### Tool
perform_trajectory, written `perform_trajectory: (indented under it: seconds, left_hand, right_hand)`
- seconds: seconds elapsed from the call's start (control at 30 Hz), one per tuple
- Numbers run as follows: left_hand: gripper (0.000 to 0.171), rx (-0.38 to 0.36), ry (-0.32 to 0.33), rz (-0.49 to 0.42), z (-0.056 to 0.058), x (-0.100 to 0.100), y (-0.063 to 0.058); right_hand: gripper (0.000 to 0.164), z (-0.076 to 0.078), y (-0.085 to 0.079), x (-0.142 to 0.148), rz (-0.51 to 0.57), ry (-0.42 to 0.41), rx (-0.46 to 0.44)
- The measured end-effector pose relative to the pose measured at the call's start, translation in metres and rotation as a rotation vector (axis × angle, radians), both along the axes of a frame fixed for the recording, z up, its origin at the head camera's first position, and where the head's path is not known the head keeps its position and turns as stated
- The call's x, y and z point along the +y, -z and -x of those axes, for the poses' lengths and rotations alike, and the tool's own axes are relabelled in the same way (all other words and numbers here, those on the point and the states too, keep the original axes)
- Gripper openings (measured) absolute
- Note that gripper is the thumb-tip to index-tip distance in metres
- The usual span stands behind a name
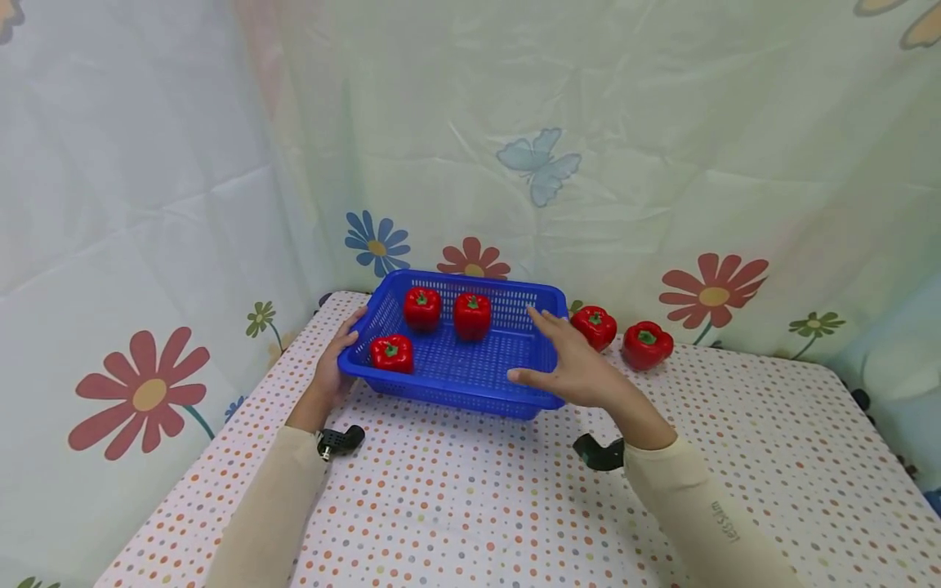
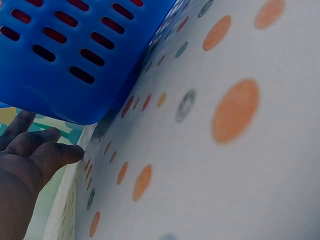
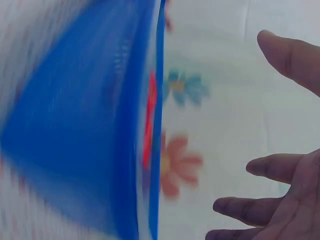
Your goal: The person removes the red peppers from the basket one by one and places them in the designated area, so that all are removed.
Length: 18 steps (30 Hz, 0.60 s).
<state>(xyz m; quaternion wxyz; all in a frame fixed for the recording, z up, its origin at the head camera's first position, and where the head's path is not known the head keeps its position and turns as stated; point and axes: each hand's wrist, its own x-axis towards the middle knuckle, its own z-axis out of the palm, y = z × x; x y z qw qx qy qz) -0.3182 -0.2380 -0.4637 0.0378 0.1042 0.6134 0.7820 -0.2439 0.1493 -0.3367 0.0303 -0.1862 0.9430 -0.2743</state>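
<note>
A blue plastic basket [image 1: 470, 398] with slotted walls stands on the table. Inside it are three red bell peppers: one at the back left [image 1: 422, 310], one at the back middle [image 1: 472, 317] and one at the front left [image 1: 392, 354]. My left hand [image 1: 334, 359] lies along the basket's left end, fingers extended beside the outer wall; its thumb is near the rim. My right hand [image 1: 573, 363] hovers over the basket's right end with fingers and thumb spread and holds nothing. In the right wrist view, its fingertips [image 3: 257, 167] stand apart from the blurred basket [image 3: 75, 135].
Two more red bell peppers, a nearer one [image 1: 647, 345] and one partly behind my right hand [image 1: 594, 327], lie right of the basket. A dotted cloth covers the table [image 1: 441, 506]. A flower-printed curtain [image 1: 625, 204] hangs behind the table and along its left side.
</note>
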Motion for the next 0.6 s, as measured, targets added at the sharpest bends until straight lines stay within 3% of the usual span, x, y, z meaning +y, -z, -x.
perform_trajectory:
  seconds: [0.1, 0.23, 0.37, 0.6]
  left_hand:
    - [0.053, -0.004, -0.006, 0.004, 0.0, 0.0, 0.0]
    - [0.052, -0.012, -0.019, 0.011, -0.001, -0.001, 0.0]
    - [0.053, -0.014, -0.002, 0.025, -0.001, 0.001, 0.001]
    - [0.052, -0.009, -0.021, 0.014, 0.0, 0.002, -0.001]
  right_hand:
    - [0.101, -0.004, 0.006, -0.032, 0.061, -0.067, -0.035]
    - [0.092, 0.003, 0.023, -0.072, 0.156, -0.123, -0.106]
    - [0.083, 0.016, 0.038, -0.101, 0.214, -0.093, -0.198]
    - [0.079, 0.047, 0.047, -0.141, 0.297, -0.059, -0.261]
